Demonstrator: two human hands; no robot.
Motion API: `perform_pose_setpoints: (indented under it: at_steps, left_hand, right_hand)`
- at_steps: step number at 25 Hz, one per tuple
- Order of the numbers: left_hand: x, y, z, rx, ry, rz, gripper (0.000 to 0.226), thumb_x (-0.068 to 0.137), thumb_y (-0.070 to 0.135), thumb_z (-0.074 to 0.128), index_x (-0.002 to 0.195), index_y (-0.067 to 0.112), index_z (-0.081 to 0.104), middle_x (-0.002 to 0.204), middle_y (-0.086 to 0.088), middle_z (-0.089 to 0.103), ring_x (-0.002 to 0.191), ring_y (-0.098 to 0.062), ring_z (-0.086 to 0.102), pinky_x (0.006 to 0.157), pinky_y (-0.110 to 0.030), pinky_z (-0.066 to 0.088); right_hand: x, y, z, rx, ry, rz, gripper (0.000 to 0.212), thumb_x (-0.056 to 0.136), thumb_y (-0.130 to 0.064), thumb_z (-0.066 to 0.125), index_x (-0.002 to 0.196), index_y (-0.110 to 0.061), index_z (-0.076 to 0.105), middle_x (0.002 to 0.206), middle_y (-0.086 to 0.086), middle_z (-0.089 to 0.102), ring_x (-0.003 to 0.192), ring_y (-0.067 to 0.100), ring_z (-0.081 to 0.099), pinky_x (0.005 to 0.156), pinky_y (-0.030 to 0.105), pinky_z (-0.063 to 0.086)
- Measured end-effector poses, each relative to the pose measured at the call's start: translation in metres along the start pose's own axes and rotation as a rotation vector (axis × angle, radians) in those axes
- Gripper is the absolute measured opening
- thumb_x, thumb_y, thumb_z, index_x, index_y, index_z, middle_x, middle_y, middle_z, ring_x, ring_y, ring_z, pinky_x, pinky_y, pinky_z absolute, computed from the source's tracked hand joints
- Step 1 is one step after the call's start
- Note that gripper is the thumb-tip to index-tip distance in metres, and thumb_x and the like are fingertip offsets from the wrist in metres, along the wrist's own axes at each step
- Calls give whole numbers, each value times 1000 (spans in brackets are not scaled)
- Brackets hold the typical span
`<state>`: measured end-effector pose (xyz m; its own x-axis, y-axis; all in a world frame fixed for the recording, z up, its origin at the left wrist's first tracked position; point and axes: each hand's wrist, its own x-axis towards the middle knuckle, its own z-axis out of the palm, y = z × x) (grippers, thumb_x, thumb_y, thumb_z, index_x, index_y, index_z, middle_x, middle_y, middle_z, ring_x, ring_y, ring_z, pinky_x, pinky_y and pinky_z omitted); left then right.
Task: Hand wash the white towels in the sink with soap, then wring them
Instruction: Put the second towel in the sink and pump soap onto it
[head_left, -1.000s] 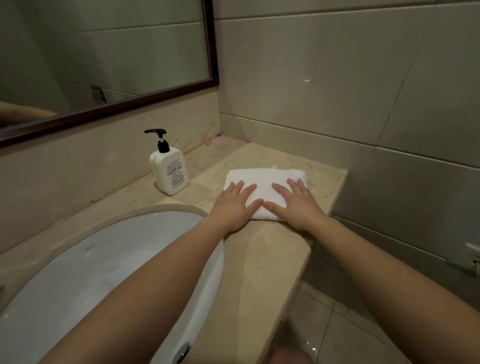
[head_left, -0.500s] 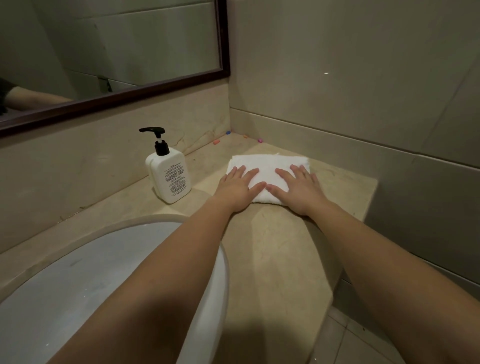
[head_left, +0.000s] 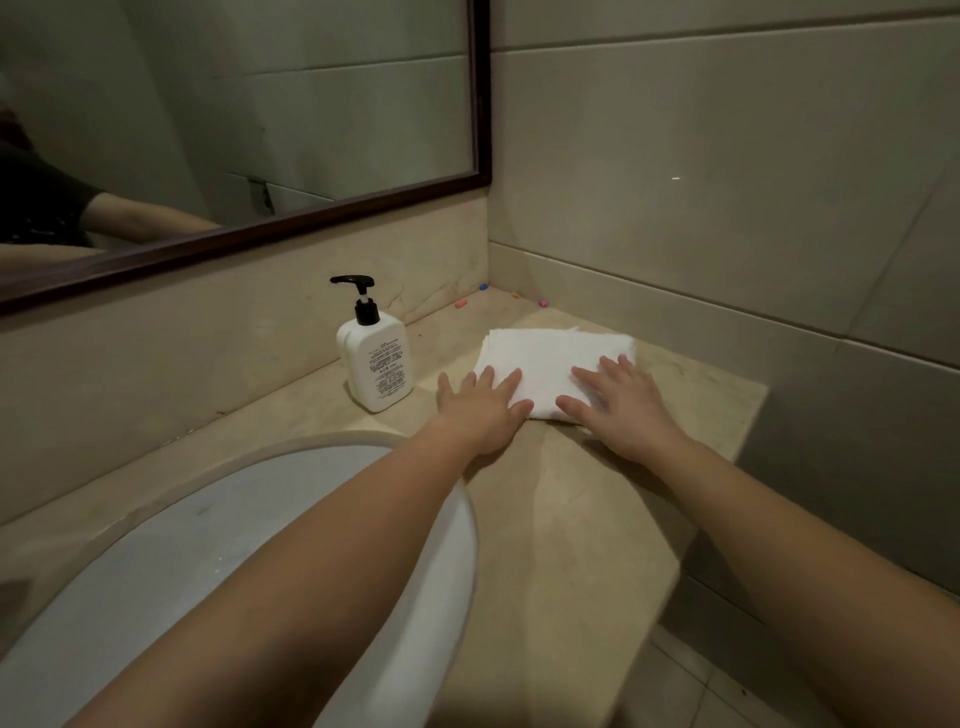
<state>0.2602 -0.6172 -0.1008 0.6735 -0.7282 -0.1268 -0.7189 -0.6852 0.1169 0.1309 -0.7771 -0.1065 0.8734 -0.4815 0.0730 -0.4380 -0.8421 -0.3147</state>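
White folded towels (head_left: 550, 364) are sitting on the desk (head_left: 582, 519), right of the soap bottle (head_left: 375, 364), dry-looking, not yet in the sink (head_left: 208, 561). Left hand (head_left: 480, 408) and right hand (head_left: 618, 405) are both lying flat on the near edge, fingers straight, no grip taken. Looks like pickup is just starting: next move needs fingers curling under the stack, then carrying it left over the basin. Tap is out of view; towel count in the fold is hard to tell; sink's near side is hiding behind the forearms.
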Motion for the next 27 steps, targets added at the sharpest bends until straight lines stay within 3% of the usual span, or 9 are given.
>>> perform_pose_setpoints:
  at_steps: [7,10,12,14,20,24,27]
  left_hand:
    - [-139,-47,-6,-204,78,76,60,105,55,37,159,32,28,167,-6,23,154,-24,20,124,-44,17]
    - [-218,-73,-13,-233,73,79,59,104,54,41,157,33,32,166,-2,27,153,-19,22,124,-36,19]
    - [-274,-94,-19,-241,80,31,58,103,54,42,157,34,33,165,-2,29,152,-16,21,123,-33,19]
    - [-323,-111,-25,-248,124,-37,56,103,52,44,155,33,38,161,0,35,150,-14,25,120,-30,21]
    - [-444,-153,-46,-251,183,-249,51,99,56,53,143,30,54,148,8,50,133,-9,44,103,-25,39]
    - [-518,-177,-56,-196,111,-387,50,98,55,56,142,32,55,145,5,54,116,-10,52,91,-25,38]
    - [-560,-191,-66,-128,79,-531,46,97,53,59,138,32,58,142,6,55,95,-5,45,81,-24,33]
  right_hand:
    - [-91,-66,23,67,-13,-274,73,90,-72,43,154,-38,33,165,-4,24,154,16,4,123,40,5]
    - [-128,-113,28,176,-76,-402,81,84,-81,42,152,-39,36,162,-6,29,153,14,8,124,37,10]
    - [-153,-152,34,215,-103,-522,99,70,-97,27,150,-40,39,160,-8,33,152,13,12,124,37,13]
    - [-175,-190,40,238,-127,-615,103,67,-100,18,150,-42,38,158,-12,35,150,9,16,123,35,16]
    - [-239,-291,46,363,-241,-846,80,80,-81,44,148,-41,41,153,-10,41,143,5,24,113,22,21]
    - [-281,-342,49,407,-355,-964,78,76,-79,42,147,-46,39,151,-14,40,140,1,26,109,21,24]
    - [-305,-371,52,438,-426,-1050,75,77,-76,45,145,-46,42,144,-20,41,133,-3,32,104,20,31]
